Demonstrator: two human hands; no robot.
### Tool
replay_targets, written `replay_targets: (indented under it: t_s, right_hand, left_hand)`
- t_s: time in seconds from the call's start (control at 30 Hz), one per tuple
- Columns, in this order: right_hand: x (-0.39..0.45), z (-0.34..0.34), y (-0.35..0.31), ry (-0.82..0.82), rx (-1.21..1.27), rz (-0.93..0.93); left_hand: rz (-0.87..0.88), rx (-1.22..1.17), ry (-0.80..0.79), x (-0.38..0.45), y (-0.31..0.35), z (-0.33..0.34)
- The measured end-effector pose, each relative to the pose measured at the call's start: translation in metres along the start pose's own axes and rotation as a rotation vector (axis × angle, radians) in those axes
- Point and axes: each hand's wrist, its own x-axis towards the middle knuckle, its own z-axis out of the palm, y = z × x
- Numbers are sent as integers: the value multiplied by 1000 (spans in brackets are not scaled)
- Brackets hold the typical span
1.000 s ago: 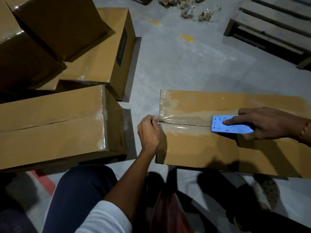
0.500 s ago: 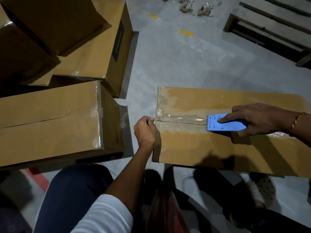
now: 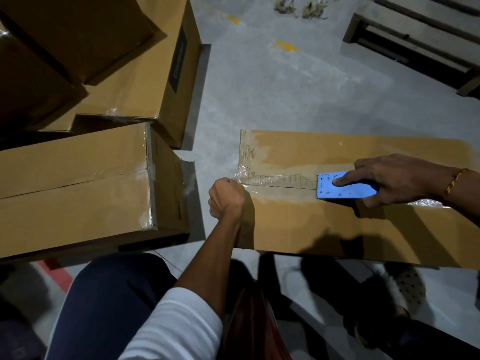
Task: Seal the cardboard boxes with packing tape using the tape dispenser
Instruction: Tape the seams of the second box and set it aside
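Blue tape dispenser [image 3: 345,187] now sits farther right along the seam of the cardboard box [image 3: 337,224]. Right hand [image 3: 389,179] grips it, forefinger extended; left hand [image 3: 226,197] pinches the tape end [image 3: 240,179] at the box's left edge.

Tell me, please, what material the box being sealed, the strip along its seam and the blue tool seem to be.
The box looks like matte brown cardboard. The strip seems to be clear glossy plastic tape: it shines and wrinkles. The blue tool has a smooth flat face with small holes, perhaps painted metal or hard plastic; I cannot tell which.
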Motion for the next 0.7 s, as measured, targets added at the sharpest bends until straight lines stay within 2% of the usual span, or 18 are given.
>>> replay_targets:
  t_s: [0.23,0.3,0.4,0.47,0.6,0.7]
  right_hand:
    - [1,3,-4,9,9,24]
    - [0,5,-5,14,0,26]
    - [-3,5,-7,27,-51,35]
    - [-5,4,-11,60,-160,47]
    - [-8,4,-18,139,-263,36]
    - [-9,5,-14,109,-196,26]
  left_hand:
    - [-193,-152,-206,21,-12,-10]
    - [-103,-163,-149,16,-23,-7]
    - [149,-162,51,-16,-22,1]
    - [229,-150,83,-33,-15,6]
    - [206,7,-6,-36,-8,22]
    - [232,86,28,-32,-10,32]
